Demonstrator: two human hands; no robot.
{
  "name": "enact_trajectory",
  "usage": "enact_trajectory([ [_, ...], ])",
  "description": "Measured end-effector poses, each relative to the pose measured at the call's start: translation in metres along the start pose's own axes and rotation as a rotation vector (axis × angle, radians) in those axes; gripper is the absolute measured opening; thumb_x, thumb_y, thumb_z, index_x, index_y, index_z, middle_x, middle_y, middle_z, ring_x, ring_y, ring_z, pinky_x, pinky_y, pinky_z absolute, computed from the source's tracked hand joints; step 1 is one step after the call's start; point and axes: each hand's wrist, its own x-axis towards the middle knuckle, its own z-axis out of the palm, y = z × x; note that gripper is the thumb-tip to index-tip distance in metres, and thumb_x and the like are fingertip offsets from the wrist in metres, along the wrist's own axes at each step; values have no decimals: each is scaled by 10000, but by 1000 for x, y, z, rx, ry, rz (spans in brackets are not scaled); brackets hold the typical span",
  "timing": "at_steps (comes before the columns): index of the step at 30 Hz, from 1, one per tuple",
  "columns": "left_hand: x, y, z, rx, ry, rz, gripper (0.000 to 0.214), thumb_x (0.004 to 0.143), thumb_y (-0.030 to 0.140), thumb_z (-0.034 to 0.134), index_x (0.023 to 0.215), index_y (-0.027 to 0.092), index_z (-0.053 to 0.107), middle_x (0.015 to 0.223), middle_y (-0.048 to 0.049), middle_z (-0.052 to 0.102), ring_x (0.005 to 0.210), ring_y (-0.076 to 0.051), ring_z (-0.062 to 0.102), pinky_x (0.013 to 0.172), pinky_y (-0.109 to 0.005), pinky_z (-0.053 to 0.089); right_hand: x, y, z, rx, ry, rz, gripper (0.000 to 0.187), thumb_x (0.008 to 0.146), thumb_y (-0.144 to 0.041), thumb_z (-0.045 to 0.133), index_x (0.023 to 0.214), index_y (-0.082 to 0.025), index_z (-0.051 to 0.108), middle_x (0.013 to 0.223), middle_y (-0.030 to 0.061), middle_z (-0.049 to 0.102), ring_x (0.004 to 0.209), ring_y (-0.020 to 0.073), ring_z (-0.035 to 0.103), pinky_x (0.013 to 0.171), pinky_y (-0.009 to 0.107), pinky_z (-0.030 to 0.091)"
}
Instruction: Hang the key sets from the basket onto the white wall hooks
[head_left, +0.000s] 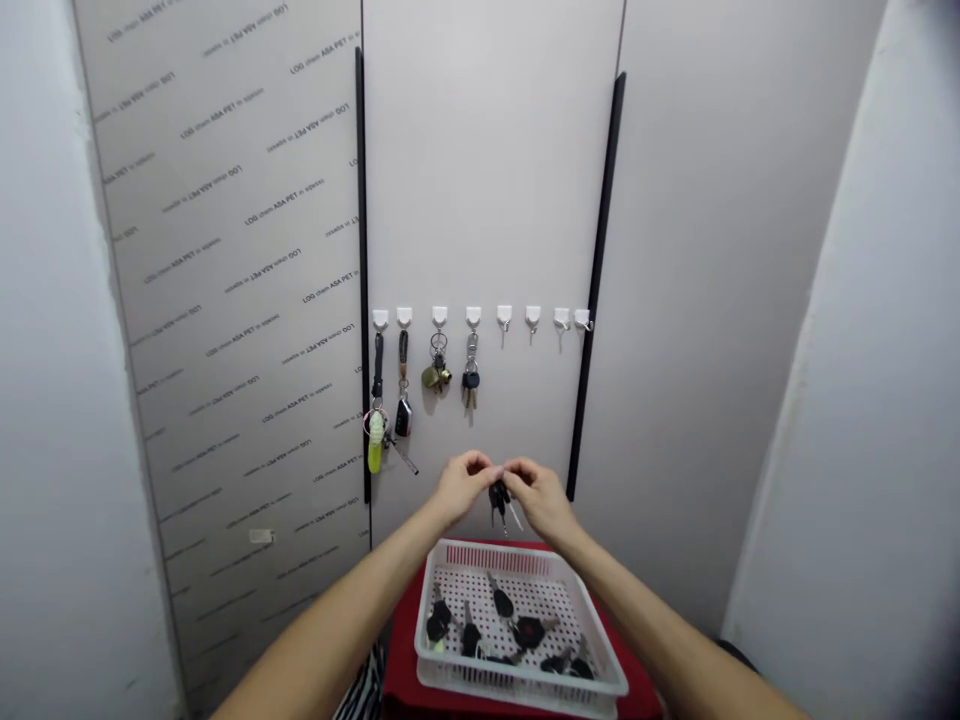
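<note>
My left hand and my right hand meet above a white basket, fingers pinched together on one bunch of black keys that dangles between them. Several more black keys lie in the basket. On the cabinet door above, a row of white hooks runs left to right. The left ones carry key sets: a yellow-green tag, a black fob, a brass piece and a dark key. The right hooks are bare.
The basket rests on a red surface. Two black vertical handles flank the cabinet door. A film-covered panel stands to the left, and white walls close in on both sides.
</note>
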Motion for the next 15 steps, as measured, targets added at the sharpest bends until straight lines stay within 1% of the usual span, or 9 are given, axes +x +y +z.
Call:
enact_trajectory([
  [2,3,8,-1,-113,-48,-22,196,555,298,508,625,121,460,533,36,444,510,-54,390,507,-181,311,8,-10,0,89,22,46,137,582,-265,458,572,-132,489,469,-35,436,426,59,370,415,183,310],
  [4,5,13,-2,-173,-111,-46,240,572,330,494,685,121,464,571,24,469,519,-53,411,502,-179,310,16,-17,1,175,50,76,144,578,-273,463,586,-130,483,436,-49,415,371,45,338,361,175,277],
  [6,8,17,-2,-173,-163,-68,253,593,335,478,735,127,464,627,8,493,534,-55,435,491,-175,307,26,-23,0,231,81,80,148,574,-274,471,585,-127,478,413,-55,409,341,38,327,339,171,266],
  [7,10,19,-3,-155,-170,-80,251,597,322,479,759,130,459,658,1,500,538,-54,444,486,-173,306,32,-26,-1,254,99,79,144,573,-270,476,581,-126,475,402,-57,406,333,37,329,333,169,268],
  [9,17,24,-4,-101,-121,-102,253,603,274,482,809,133,442,702,-11,505,532,-51,454,478,-171,306,48,-31,-5,306,144,81,126,570,-251,483,576,-126,468,384,-61,397,329,37,338,328,164,279],
  [11,27,31,-5,-43,-14,-108,279,613,220,474,870,128,417,717,-23,505,522,-48,453,472,-169,306,67,-38,-11,361,201,91,99,571,-223,486,584,-128,461,389,-62,400,336,35,351,329,156,298],
  [13,38,39,-8,-6,76,-84,307,626,184,457,920,121,394,745,-38,505,530,-47,457,476,-167,313,87,-45,-16,397,245,100,74,574,-195,487,593,-131,455,417,-59,416,345,29,364,334,151,319],
  [15,48,47,-10,13,100,-39,318,632,168,450,940,123,388,787,-50,506,552,-47,468,496,-168,328,104,-54,-19,394,256,86,56,580,-175,486,590,-132,451,433,-56,423,351,26,372,340,151,338],
])
